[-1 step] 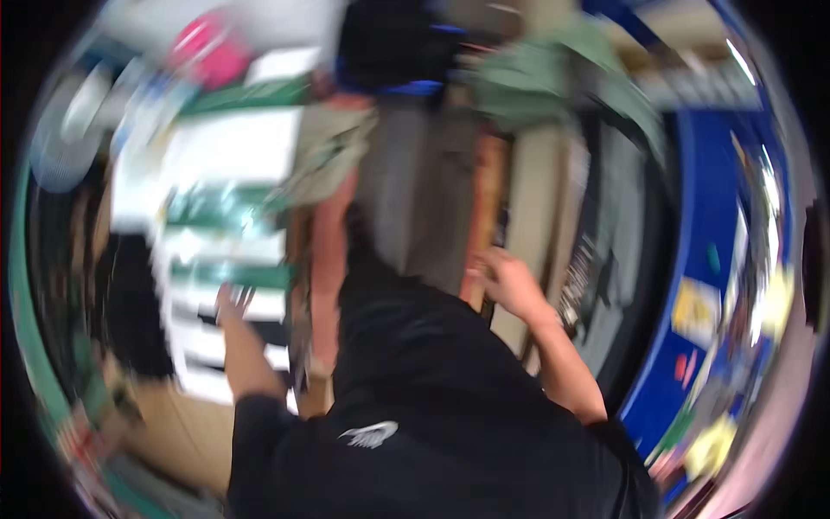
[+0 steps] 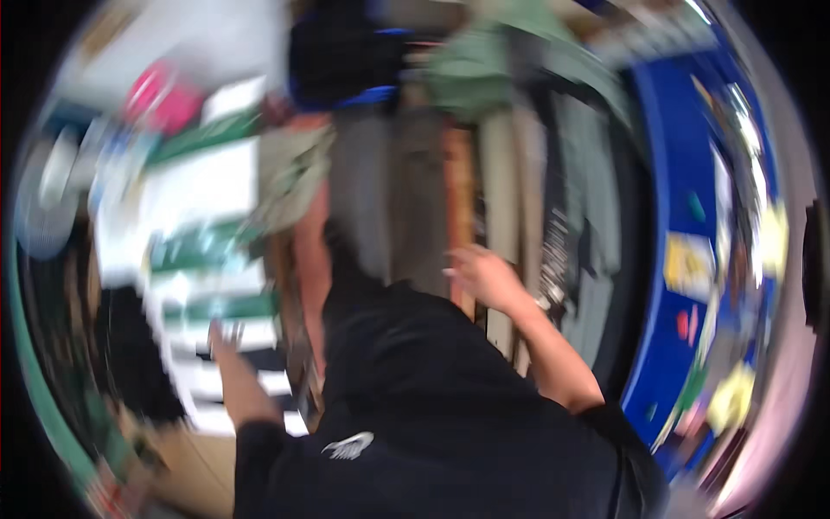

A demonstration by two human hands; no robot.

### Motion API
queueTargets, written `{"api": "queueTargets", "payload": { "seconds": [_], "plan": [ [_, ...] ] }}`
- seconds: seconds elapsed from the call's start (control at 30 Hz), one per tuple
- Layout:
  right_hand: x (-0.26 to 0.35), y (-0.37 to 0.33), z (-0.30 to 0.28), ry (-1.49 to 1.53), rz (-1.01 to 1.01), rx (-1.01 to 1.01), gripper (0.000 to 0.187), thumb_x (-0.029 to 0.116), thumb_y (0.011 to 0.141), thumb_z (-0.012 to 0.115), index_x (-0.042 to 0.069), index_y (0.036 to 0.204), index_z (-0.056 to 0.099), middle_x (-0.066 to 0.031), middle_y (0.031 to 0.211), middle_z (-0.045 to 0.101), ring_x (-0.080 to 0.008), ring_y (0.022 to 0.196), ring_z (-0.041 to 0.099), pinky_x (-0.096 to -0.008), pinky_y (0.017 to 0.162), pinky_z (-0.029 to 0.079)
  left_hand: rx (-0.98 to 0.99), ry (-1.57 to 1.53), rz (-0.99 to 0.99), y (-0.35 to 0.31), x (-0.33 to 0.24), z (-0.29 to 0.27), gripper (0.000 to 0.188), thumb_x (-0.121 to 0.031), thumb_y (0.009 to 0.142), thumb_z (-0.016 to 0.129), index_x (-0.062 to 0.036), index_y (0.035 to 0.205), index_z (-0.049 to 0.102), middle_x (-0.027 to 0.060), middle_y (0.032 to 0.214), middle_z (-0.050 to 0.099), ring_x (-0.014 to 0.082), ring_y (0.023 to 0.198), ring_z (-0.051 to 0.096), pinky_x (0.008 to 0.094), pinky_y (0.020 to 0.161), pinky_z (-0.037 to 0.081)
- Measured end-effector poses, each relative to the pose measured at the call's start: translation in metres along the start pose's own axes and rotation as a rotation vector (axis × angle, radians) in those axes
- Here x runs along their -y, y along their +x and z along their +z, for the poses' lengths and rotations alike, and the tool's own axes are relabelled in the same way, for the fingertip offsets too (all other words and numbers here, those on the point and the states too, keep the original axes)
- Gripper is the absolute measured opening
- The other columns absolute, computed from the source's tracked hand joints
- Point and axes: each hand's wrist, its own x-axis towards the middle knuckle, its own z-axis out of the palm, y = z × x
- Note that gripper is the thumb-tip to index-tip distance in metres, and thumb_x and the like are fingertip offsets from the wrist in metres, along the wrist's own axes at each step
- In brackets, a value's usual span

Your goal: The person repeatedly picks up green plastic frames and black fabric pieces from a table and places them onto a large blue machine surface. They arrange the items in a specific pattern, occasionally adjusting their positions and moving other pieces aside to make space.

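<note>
Motion blurs the whole picture. My left hand [image 2: 228, 346], its fingers apart, is over a stack of white and green plastic-wrapped packages [image 2: 203, 190] on the left; I cannot tell whether it touches them. My right hand [image 2: 486, 277] is right of the middle, its fingers loosely bent and somewhat apart, beside a narrow orange strip [image 2: 461, 177]. Nothing shows plainly in either hand. Between the hands run a grey length [image 2: 361, 186] and a dark grey length [image 2: 417, 190] that look like cloth.
A black item with blue edges [image 2: 346, 56] is at the far middle. Green cloth [image 2: 475, 73] lies to its right, a pink round thing [image 2: 162, 97] at far left. A blue panel [image 2: 661, 259] bearing a yellow sheet [image 2: 689, 264] lines the right side. Brown cardboard [image 2: 199, 471] shows at lower left.
The surroundings have shifted left, and the packages also downward, as the view turns. My left hand appears lower, my right hand a little further left. No grasp or release shows.
</note>
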Motion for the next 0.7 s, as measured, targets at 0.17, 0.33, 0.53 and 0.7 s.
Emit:
{"api": "queueTargets", "payload": {
  "seconds": [0.17,0.33,0.53,0.7],
  "plan": [
    [-0.064,-0.122,-0.005,0.158,0.221,-0.349,0.034,0.028,0.095,0.067,0.002,0.116,0.067,-0.0182,0.107,0.067,-0.0394,0.102,0.065,-0.0465,0.088,0.053,-0.125,0.395,0.155,-0.031,-0.014,0.066,0.041,-0.033,0.102,0.057,-0.0086,0.135,0.056,0.0161,0.124,0.06,0.032,0.114,0.059,0.0496,0.094,0.052],
    [-0.104,-0.271,0.007,0.214,0.556,-0.711,0.032,0.027,0.097,0.066,0.003,0.117,0.068,-0.0165,0.109,0.067,-0.0372,0.102,0.065,-0.0446,0.089,0.054,-0.08,0.753,0.396,-0.06,-0.036,0.205,0.039,-0.031,0.102,0.057,-0.0095,0.135,0.058,0.0157,0.117,0.062,0.0304,0.105,0.061,0.0459,0.087,0.054],
    [-0.13,-0.456,-0.091,-0.342,0.702,-1.077,0.021,0.019,0.084,0.075,0.005,0.098,0.068,-0.0141,0.099,0.067,-0.0344,0.094,0.065,-0.0444,0.082,0.054,0.123,0.9,0.714,-0.077,-0.061,0.37,0.037,-0.028,0.101,0.059,-0.0105,0.134,0.061,0.0152,0.109,0.065,0.0284,0.095,0.063,0.0415,0.078,0.056],
    [-0.176,-0.619,-0.21,-0.627,1.047,-1.286,0.047,0.023,0.086,0.079,0.003,0.126,0.065,-0.0212,0.125,0.067,-0.0353,0.115,0.065,-0.0425,0.097,0.051,0.627,0.89,0.961,-0.094,-0.07,0.549,0.035,-0.026,0.103,0.058,-0.016,0.135,0.062,0.0105,0.097,0.063,0.0231,0.076,0.061,0.0336,0.064,0.057]
  ]
}}
